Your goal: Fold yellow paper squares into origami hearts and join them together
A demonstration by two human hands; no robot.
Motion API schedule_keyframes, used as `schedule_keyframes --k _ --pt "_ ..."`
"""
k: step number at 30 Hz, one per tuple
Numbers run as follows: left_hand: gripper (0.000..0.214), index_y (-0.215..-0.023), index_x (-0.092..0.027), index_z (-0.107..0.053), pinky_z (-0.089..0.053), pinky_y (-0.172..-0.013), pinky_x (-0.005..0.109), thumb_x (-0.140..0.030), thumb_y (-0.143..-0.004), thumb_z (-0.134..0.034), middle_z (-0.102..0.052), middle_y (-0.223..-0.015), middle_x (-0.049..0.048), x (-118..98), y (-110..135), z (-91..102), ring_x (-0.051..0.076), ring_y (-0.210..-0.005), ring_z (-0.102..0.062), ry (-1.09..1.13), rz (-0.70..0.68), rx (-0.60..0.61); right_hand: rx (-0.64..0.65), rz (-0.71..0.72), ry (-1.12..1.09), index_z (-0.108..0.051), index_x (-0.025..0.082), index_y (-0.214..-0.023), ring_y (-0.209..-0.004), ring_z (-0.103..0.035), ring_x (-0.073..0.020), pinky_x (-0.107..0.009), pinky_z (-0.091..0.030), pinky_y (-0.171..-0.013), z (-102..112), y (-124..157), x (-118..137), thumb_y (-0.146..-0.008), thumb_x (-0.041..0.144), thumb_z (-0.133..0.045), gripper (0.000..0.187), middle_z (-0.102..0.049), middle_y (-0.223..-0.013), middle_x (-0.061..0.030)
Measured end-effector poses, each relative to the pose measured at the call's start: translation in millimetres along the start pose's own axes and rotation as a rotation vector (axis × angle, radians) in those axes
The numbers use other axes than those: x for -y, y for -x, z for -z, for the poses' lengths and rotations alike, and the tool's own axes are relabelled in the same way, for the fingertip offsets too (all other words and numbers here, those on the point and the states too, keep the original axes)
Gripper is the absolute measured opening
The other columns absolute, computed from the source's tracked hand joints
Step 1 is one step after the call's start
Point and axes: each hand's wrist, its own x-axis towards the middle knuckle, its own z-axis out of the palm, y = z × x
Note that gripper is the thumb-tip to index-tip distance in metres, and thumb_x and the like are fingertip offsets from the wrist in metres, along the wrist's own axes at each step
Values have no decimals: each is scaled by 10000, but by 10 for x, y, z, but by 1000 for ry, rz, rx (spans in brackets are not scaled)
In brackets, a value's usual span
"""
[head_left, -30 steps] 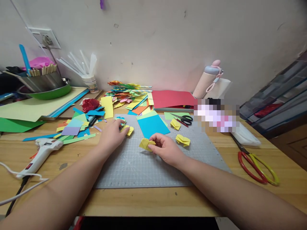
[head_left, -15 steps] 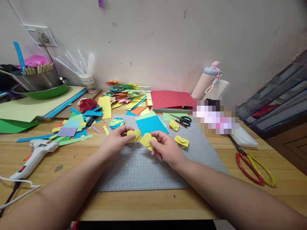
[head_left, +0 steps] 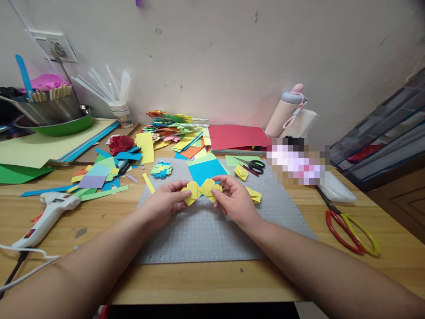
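Note:
My left hand [head_left: 169, 199] pinches a folded yellow paper heart [head_left: 191, 193] between thumb and fingers. In my right hand [head_left: 234, 199] is a second yellow paper heart [head_left: 207, 188], held the same way. The two hearts are side by side above the grey cutting mat [head_left: 199, 239], their inner edges touching or nearly so. Another folded yellow paper piece [head_left: 255, 196] lies just right of my right hand, partly hidden by it. One more yellow folded piece [head_left: 241, 173] rests farther back. Behind my hands lies a blue paper sheet [head_left: 206, 170].
Black-handled scissors [head_left: 254, 166] lie at the mat's back right. Large scissors with red and yellow handles [head_left: 352, 232] are on the right. A white glue gun [head_left: 49, 217] with its cable and paper scraps [head_left: 96, 177] occupy the left. A red sheet [head_left: 239, 137] is at the back.
The two yellow hearts have been turned more upright and level with each other. My left hand has shifted slightly right and down, and my right hand now covers part of the loose piece beside it.

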Motion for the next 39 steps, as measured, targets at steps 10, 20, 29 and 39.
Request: schedule_keyframes --k 10,20,29,39 --pt "277 -793 -124 -693 -474 -612 209 -319 -636 -812 -675 -769 34 49 -9 -21 106 -664 -596 -52 8 -50 74 -26 10 -574 175 -1029 -478 -549 -90 -199 -362 -369 -35 50 -23 -775 338 -614 305 -606 -766 6" --pt "302 -751 -129 -678 -483 -617 223 -325 -585 -836 -679 -729 25 26 12 -67 114 -651 -605 -56 -6 -68 86 -33 -42 -560 171 -1037 -467 -537 -84 -210 -424 -411 -53 46 -20 -776 353 -618 324 -590 -709 27" --pt "280 -740 -128 -667 -464 -596 225 -307 -595 -826 -670 -702 19 19 22 -88 116 -629 -601 -49 -18 -78 79 -19 -64 -557 178 -1032 -479 -543 -85 -213 -437 -425 -39 44 -32 -789 361 -629 312 -593 -713 29" --pt "304 -741 -129 -657 -460 -601 226 -330 -588 -825 -669 -723 20 35 29 -110 118 -641 -599 -59 -37 -84 108 -29 -80 -560 173 -999 -480 -558 -85 -219 -444 -433 -49 58 -12 -781 359 -644 298 -608 -732 24"
